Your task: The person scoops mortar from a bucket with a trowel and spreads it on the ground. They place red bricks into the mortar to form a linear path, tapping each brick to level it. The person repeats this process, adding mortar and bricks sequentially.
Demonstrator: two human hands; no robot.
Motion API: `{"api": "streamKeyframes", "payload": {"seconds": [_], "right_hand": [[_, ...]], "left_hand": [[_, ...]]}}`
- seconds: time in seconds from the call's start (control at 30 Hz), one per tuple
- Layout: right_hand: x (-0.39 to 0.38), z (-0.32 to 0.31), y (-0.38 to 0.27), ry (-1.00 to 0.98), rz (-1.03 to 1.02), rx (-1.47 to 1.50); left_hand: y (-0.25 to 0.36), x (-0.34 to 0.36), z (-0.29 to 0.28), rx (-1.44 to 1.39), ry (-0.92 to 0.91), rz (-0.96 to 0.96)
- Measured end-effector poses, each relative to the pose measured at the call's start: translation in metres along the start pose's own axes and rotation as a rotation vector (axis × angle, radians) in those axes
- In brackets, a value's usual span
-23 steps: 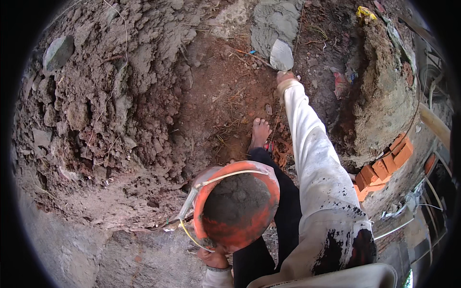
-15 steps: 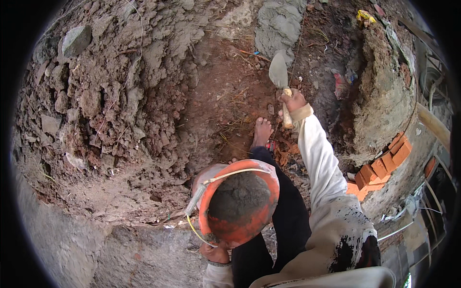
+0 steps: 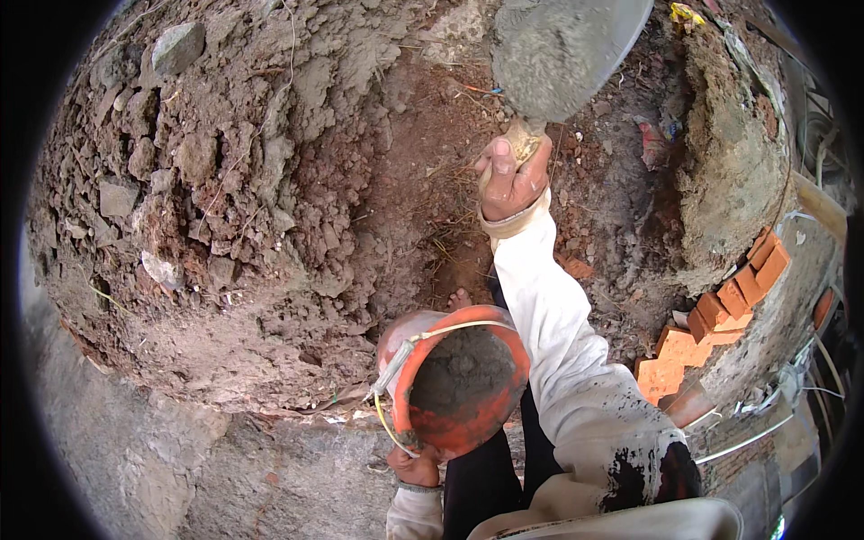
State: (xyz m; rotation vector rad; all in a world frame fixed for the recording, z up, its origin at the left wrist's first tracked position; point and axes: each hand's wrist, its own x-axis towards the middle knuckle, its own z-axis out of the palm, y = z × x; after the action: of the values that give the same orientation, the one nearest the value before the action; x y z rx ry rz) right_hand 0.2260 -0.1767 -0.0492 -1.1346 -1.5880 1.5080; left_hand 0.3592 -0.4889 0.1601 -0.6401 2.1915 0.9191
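Observation:
My right hand is wrapped around the wooden handle of a trowel, raised close in front of me. Grey, rough-looking mortar covers much of the blade, which runs up to the top edge of the view. Low in the middle, my left hand grips the near rim of an orange bucket. The bucket is tilted, its mouth toward me, and wet grey mortar lies inside. A pale wire handle rests along the bucket's rim. The left fingers are partly hidden by the bucket.
Piled earth and stones rise on the left. Orange bricks are stacked at the right, beside a rough mound. A concrete ledge runs along the near side. Bare toes show behind the bucket.
The trowel has come up much nearer to me, its blade now hiding the strip of mortar on the ground. My right hand has shifted left. The bucket stays in my left hand.

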Motion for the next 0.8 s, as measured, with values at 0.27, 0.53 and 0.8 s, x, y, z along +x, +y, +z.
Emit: {"api": "streamKeyframes", "payload": {"seconds": [0.27,0.53,0.8], "right_hand": [[-0.025,0.009,0.110,-0.167,0.438,-0.630],[-0.002,0.020,-0.005,0.066,-0.160,0.069],[-0.049,0.012,0.075,-0.194,0.475,-0.575]], "left_hand": [[-0.005,0.001,-0.011,0.130,-0.003,0.128],[-0.019,-0.001,-0.021,0.022,0.122,-0.070],[-0.016,-0.004,-0.023,0.063,0.118,0.048]]}}
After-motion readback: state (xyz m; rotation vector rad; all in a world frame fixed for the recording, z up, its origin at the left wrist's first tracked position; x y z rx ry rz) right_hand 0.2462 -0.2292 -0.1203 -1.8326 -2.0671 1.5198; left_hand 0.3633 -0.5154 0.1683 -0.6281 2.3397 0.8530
